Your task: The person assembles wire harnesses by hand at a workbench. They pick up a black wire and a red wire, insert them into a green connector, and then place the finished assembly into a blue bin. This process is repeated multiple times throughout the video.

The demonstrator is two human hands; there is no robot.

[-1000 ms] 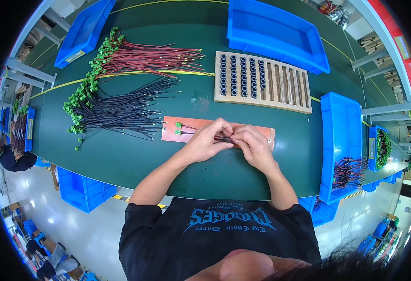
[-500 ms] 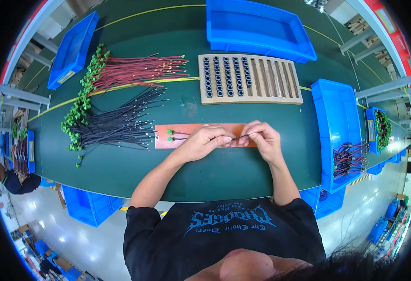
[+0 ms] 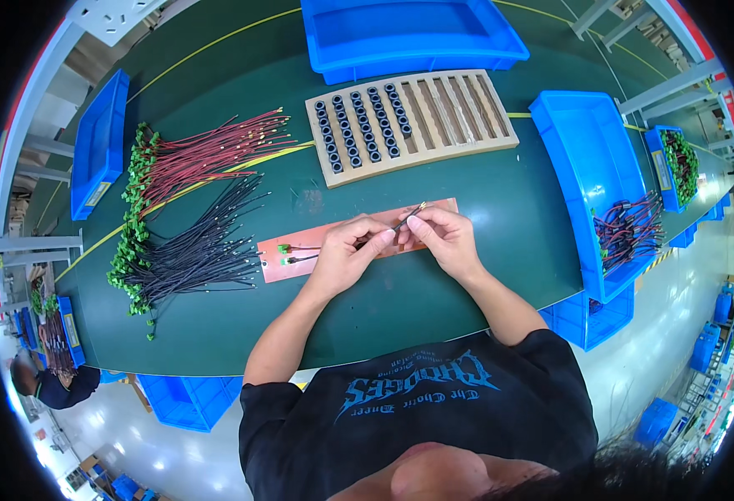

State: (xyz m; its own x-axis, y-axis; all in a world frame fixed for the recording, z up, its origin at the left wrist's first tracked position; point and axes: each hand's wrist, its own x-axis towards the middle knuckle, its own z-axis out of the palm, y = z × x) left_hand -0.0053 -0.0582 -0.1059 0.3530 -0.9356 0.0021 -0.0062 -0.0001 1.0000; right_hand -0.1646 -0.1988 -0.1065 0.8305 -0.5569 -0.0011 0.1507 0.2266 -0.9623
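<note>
Over a copper-orange board [image 3: 333, 257], my left hand [image 3: 348, 252] pinches a pair of thin wires between thumb and fingers. My right hand [image 3: 444, 238] is closed on the same pair further right, and their gold tips [image 3: 421, 206] stick out past its fingers. Left of my left hand, a red wire [image 3: 305, 248] and a black wire [image 3: 306, 258] lie side by side on the board, each with a green connector [image 3: 284, 249] at its end. Between my hands a dark stretch [image 3: 399, 225] shows; whether it is a sleeve or bare wire I cannot tell.
Red wires [image 3: 208, 150] and black wires [image 3: 200, 250] with green ends lie piled at left. Beyond the board stands a wooden rack [image 3: 417, 152] with rows of black ring-shaped parts. Blue bins stand at left [image 3: 99, 150], back [image 3: 417, 42] and right [image 3: 555, 150], the right one holding wire assemblies.
My view has shifted and turned slightly. The wire ends have risen at a slant, and their gold tips now show beyond my right fingers. Both hands keep hold.
</note>
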